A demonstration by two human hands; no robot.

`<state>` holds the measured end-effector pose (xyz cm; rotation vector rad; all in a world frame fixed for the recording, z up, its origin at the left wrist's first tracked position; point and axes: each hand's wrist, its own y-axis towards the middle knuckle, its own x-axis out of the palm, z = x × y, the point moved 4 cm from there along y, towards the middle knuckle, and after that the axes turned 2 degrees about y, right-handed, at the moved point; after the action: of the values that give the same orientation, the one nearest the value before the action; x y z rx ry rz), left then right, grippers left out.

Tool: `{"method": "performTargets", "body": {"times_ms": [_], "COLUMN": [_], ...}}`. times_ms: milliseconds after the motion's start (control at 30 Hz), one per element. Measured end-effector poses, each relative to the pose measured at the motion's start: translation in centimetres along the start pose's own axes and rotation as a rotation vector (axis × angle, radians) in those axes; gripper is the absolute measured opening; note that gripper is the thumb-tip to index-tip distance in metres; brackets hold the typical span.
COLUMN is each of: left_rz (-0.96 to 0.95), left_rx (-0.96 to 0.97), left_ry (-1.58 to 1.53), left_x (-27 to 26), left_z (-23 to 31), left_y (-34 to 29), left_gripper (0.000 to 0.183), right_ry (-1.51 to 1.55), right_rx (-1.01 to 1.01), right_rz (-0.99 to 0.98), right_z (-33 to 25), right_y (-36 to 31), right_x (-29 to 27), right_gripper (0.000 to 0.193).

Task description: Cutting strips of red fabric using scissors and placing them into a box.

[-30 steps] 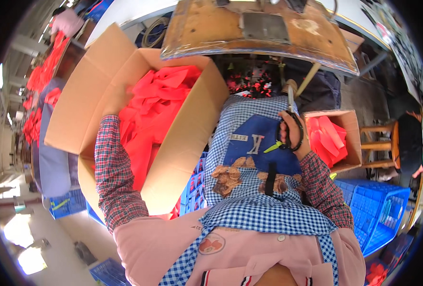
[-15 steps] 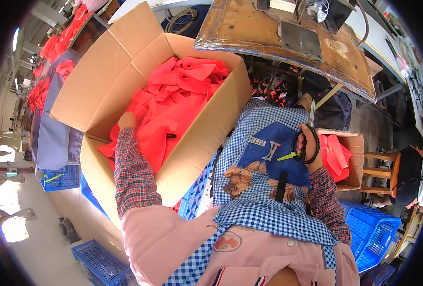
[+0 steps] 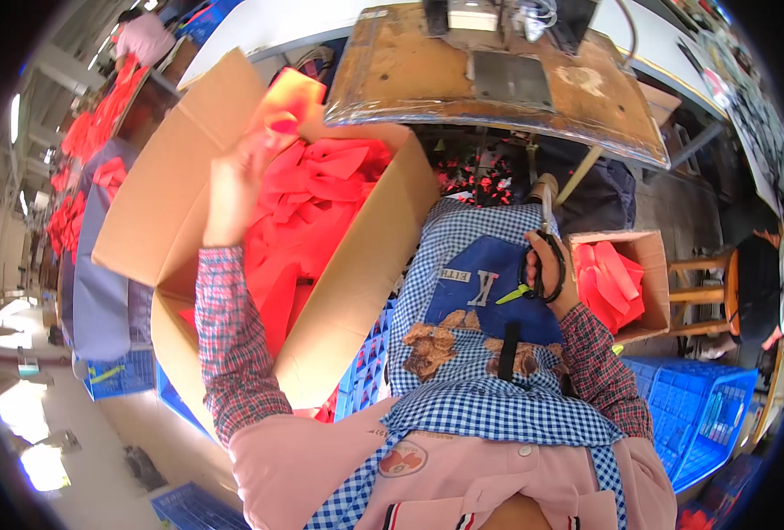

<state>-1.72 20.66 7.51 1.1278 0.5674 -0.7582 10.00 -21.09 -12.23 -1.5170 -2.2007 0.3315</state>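
Observation:
Over the big open cardboard box [image 3: 370, 247], my left hand [image 3: 235, 190] is raised and closed on a red fabric piece [image 3: 293, 95]. Motion blurs its fingers a little, and the piece looks bright orange where light catches it. Many more red fabric pieces [image 3: 308, 212] lie heaped inside that box. At my lap, my right hand [image 3: 557, 287] grips a pair of scissors [image 3: 548, 205] by the black handles, blades pointing away from me. A yellow-green strip [image 3: 513, 294] sticks out beside the handles. Beneath the scissors is my blue checked apron [image 3: 489, 371].
A worn wooden worktable [image 3: 410, 71] stands ahead. On my right are a smaller cardboard box [image 3: 662, 283] with red pieces, a wooden stool [image 3: 701, 296] and a blue plastic crate [image 3: 688, 415]. Another person [image 3: 143, 40] is at the far left.
My left hand has risen from the heap in the big box, moving away from me with a red fabric piece. My right hand still holds the scissors at my lap.

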Motion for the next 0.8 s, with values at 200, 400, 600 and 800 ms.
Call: {"method": "performTargets", "body": {"times_ms": [200,400,600,800], "left_rz": [-0.369,-0.543,-0.418,-0.777], "left_rx": [0.748,0.946,-0.380,-0.720], "left_ry": [0.015,-0.231,-1.101,-1.332], "left_x": [6.9,12.3,15.3,17.2], "left_z": [14.9,19.0,18.6,17.3], "left_y": [-3.1,-7.7,-7.8,-8.7], "left_gripper": [0.040,0.036,0.044,0.044], "right_ry": [0.316,0.488,0.418,0.242], "right_rx": [0.031,-0.066,-0.321,-0.435], "right_rz": [-0.275,-0.454,-0.238,-0.219], "right_z": [-1.1,-4.4,-4.6,-3.9], "right_y": [-0.3,-0.9,-1.7,-1.9], "right_x": [2.0,4.4,5.0,6.4], "right_gripper": [0.041,0.035,0.039,0.037]}}
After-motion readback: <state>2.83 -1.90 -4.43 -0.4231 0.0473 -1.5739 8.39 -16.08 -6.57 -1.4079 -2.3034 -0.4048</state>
